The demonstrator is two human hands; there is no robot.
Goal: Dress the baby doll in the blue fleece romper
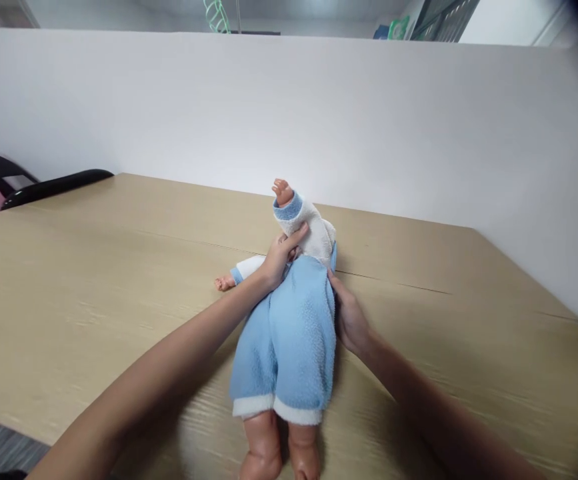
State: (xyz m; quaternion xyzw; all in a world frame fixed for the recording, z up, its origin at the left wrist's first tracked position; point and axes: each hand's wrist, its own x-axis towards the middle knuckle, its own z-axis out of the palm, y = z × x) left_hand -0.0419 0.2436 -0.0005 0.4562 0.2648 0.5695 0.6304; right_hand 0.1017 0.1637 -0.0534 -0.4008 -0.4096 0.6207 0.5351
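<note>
A baby doll (293,327) in light blue fleece shorts and a white top with blue cuffs lies on the table, its bare legs toward me. One doll arm points up and away; the other stretches out to the left. My left hand (283,257) is closed around the doll's upper body, its thumb lying over the white sleeve. At the right side of the blue garment, near the waist, my right hand (349,313) grips the doll, with most of its fingers hidden beneath or behind it. The doll's head is out of sight.
The wooden table (119,280) has thin seams across its top. Behind it rises a white partition (269,107). A black chair (59,189) with something pink beside it stands at the left edge.
</note>
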